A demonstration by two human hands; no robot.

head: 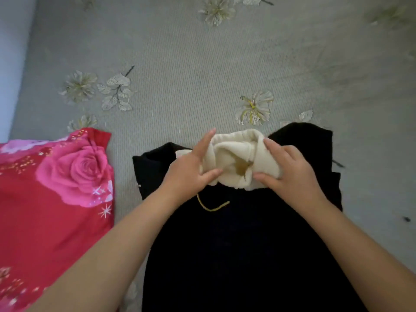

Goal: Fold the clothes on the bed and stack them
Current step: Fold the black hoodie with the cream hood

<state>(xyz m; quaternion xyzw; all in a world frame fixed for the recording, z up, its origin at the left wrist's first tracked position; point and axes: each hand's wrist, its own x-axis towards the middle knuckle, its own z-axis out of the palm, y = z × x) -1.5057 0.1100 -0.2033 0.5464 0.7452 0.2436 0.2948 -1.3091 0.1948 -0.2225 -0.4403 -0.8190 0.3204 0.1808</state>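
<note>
A black garment (236, 244) lies spread on the bed in front of me, with a yellowish cord (211, 207) on it. At its far end sits a bunched cream fleece part (236, 154), perhaps a hood or its lining. My left hand (193, 167) rests on the cream part's left side, fingers stretched out and thumb against the fabric. My right hand (290, 170) presses on its right side with straight fingers and thumb.
The bed cover (202, 75) is grey with pale flower prints and stretches far ahead and to the right. A red cloth with pink roses (56, 188) lies at the left, close to the black garment. A pale wall strip (11, 64) runs along the far left.
</note>
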